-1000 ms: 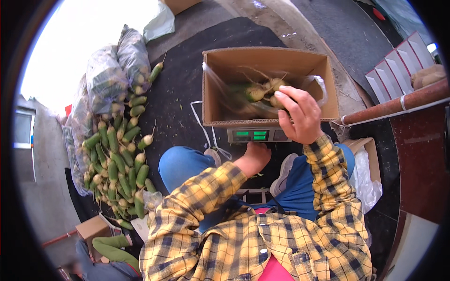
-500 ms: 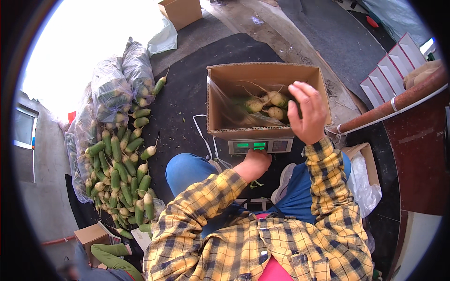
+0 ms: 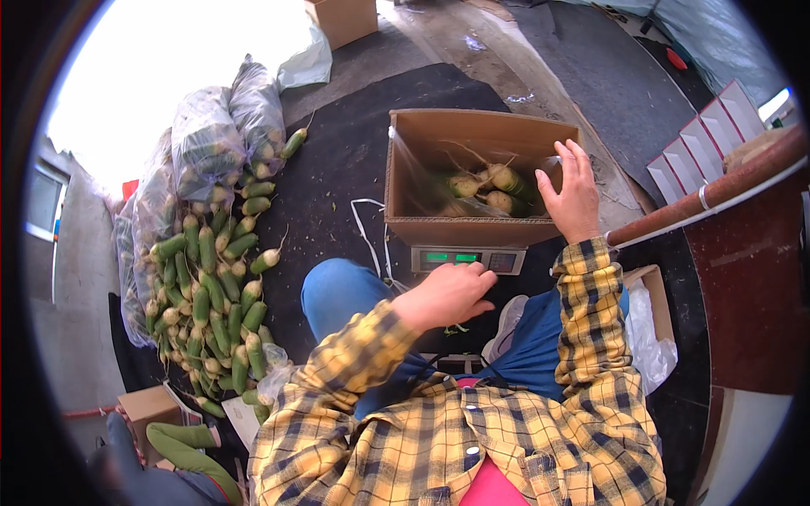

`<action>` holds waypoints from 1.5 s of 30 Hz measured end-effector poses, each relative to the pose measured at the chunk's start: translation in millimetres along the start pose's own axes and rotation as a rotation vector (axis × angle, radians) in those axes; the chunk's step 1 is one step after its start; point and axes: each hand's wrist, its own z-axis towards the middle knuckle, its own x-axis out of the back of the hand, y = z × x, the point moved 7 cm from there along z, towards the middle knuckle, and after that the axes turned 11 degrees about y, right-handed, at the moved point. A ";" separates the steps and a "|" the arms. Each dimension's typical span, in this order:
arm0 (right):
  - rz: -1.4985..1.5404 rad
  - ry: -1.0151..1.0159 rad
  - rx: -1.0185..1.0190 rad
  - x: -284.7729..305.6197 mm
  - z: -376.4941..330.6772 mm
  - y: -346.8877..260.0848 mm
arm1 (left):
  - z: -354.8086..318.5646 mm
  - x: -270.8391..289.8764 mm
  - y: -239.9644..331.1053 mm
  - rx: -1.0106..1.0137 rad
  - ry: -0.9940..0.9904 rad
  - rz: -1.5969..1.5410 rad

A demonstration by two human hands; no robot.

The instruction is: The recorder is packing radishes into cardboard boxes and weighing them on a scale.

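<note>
A cardboard box [image 3: 472, 232] with raised walls rests on a scale [image 3: 501, 261] with a green-lit display. Inside it, several green-and-white radishes [image 3: 499, 202] lie within a clear plastic liner [image 3: 413, 164], roots pointing away from me. My right hand [image 3: 577, 196] is at the box's right rim, thumb toward the inside and fingers stretched out; whether it touches the wall I cannot tell. Just in front of the scale hovers my left hand [image 3: 447, 295], its fingers loosely extended and nothing visible in them.
A large heap of radishes [image 3: 207, 304] lies to my left, with filled plastic bags [image 3: 205, 139] behind it. A carton with white plastic [image 3: 651, 329] stands by my right knee. Past a rusty pipe [image 3: 658, 221] are white dividers [image 3: 699, 143]. Another person [image 3: 160, 481] sits at the lower left.
My left hand has drawn back from the scale's front panel, its fingers loosening. My right hand has moved right, to the box's side rim. The view has shifted slightly.
</note>
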 end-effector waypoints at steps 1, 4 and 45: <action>-0.021 -0.039 -0.007 -7.7 -2.6 6.3 | -5.1 26.4 12.2 -0.050 0.129 -0.141; -0.081 -0.106 0.005 -15.9 -6.7 20.8 | -29.3 100.3 18.1 0.044 0.460 -0.405; -0.007 -0.351 -0.408 -27.6 -11.8 -7.0 | -416.3 -21.5 -514.6 1.262 0.080 0.828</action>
